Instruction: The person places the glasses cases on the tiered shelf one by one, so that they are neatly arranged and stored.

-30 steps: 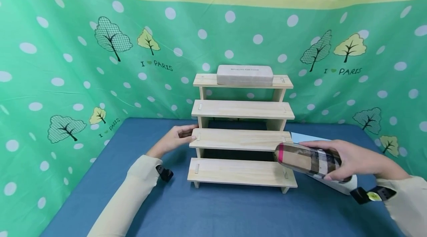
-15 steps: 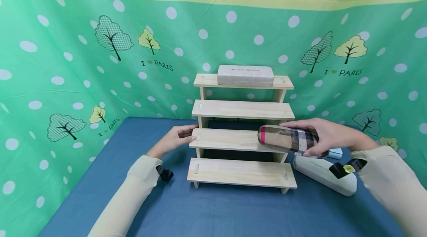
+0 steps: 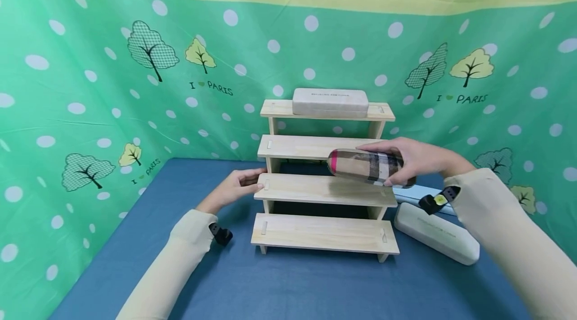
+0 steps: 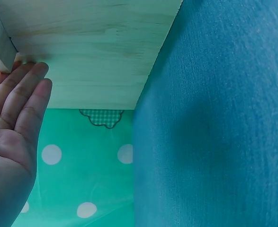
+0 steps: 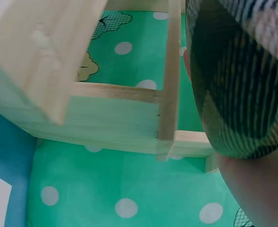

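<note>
A plaid glasses case (image 3: 356, 165) with a pink stripe near its left end is in my right hand (image 3: 416, 157). The thumb grips its near side and the fingers its far side, and it overlaps the gap between the second and third steps of a wooden stepped shelf (image 3: 315, 230). In the right wrist view, the plaid case (image 5: 243, 85) fills the upper right. My left hand (image 3: 234, 190) touches the left end of the third step. The left wrist view shows the left hand's fingers (image 4: 27, 97) nearly straight against the wood; its thumb is hidden.
A whitish case (image 3: 330, 102) with printed lettering sits on the top step. On the blue cloth (image 3: 315, 285) right of the shelf lie a white glasses case (image 3: 437, 234) and, partly behind the right forearm, a light blue case (image 3: 412, 193). A green dotted curtain (image 3: 252, 49) hangs behind.
My right hand has carried the plaid glasses case left and up, away from the right side of the shelf. The white and light blue cases are uncovered more. My left hand stays put.
</note>
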`<state>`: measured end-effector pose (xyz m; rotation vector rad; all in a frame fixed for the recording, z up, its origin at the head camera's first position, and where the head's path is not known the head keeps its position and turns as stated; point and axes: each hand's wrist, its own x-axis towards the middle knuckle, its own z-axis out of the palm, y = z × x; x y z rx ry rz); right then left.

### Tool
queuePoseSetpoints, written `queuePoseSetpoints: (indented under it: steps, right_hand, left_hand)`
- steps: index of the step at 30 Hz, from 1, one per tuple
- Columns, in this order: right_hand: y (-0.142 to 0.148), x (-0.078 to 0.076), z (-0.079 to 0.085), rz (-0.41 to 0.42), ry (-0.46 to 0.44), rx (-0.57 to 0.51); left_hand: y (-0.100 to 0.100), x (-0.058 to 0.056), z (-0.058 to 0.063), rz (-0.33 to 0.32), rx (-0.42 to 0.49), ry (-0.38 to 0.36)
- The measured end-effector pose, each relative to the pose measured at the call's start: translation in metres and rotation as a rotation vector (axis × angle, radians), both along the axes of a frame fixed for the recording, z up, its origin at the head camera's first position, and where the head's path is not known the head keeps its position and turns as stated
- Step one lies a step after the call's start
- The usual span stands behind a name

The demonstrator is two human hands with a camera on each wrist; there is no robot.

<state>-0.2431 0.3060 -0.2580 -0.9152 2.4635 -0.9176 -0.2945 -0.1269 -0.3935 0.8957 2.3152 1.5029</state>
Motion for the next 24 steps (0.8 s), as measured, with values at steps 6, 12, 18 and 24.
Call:
queuePoseSetpoints:
  steps: [6,12,18,24]
  right_hand:
    - [-0.015,-0.016,0.007,-0.012,0.106,0.03]
    - [-0.03,-0.03,0.009,-0.051,0.078,0.033]
    - [-0.044,-0.044,0.009,-0.058,0.076,0.057]
    - [-0.055,-0.051,0.012,-0.079,0.06,0.045]
  left_hand:
    - [-0.001,0.0,0.0,0.0,0.007,-0.017]
    - [0.0,-0.001,-0.003,-0.001,0.008,-0.015]
    - [0.0,-0.001,-0.002,-0.009,0.013,-0.015]
    - [-0.001,0.001,0.0,-0.003,0.014,-0.011]
